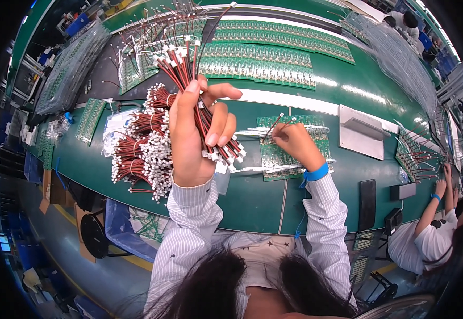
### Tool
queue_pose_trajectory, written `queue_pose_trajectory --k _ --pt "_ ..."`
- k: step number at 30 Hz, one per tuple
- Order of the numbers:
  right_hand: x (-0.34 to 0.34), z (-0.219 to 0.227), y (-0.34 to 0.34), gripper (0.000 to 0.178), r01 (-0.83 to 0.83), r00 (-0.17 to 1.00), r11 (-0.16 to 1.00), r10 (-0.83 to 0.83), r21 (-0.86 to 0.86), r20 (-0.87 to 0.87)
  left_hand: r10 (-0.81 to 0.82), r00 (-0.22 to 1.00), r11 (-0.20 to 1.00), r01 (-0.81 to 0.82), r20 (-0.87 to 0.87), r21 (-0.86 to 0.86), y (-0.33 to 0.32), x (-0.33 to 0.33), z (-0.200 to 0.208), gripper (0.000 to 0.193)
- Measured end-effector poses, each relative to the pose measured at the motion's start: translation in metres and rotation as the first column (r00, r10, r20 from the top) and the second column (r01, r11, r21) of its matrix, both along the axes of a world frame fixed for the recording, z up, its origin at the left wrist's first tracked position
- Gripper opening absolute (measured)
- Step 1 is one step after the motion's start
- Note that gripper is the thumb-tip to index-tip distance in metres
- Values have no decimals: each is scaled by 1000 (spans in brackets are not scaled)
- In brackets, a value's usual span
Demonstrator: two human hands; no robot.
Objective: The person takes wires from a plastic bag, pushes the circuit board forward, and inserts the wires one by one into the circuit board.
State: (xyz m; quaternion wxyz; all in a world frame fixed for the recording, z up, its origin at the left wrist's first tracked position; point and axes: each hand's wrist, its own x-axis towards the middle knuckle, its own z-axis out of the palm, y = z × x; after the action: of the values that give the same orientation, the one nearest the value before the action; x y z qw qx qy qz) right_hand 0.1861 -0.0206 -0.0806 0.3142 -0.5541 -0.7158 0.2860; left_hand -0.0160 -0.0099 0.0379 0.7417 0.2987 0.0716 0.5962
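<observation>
Red-and-black wire bundle (181, 76), clasped within left fingers (218, 122); thin wire (274, 124), pinched by right fingers (285, 131), over green circuit boards (274, 154).

Head cam, L one of the pair, worn on me: wide fisheye, looking down & fwd over my bench (252, 207), straight edges bending twd the rim. My L hand (197, 127) is closer to lens than my R hand (298, 144); sleeves (189, 226) come in fr btm, co-worker (425, 239) at far R.
</observation>
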Motion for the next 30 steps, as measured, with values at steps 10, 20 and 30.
queue_pose_trajectory --k 10,20,30 --pt "-22 -18 -9 5 59 888 979 -141 196 438 42 998 999 -41 -50 20 -8 0 1 19" --pt "-31 -6 -12 7 182 783 947 -302 263 544 -14 997 1000 12 -79 -24 -11 6 6 15" --pt "-17 -15 -4 8 180 821 952 -284 248 495 -152 953 988 153 -261 -15 -18 22 5 12"
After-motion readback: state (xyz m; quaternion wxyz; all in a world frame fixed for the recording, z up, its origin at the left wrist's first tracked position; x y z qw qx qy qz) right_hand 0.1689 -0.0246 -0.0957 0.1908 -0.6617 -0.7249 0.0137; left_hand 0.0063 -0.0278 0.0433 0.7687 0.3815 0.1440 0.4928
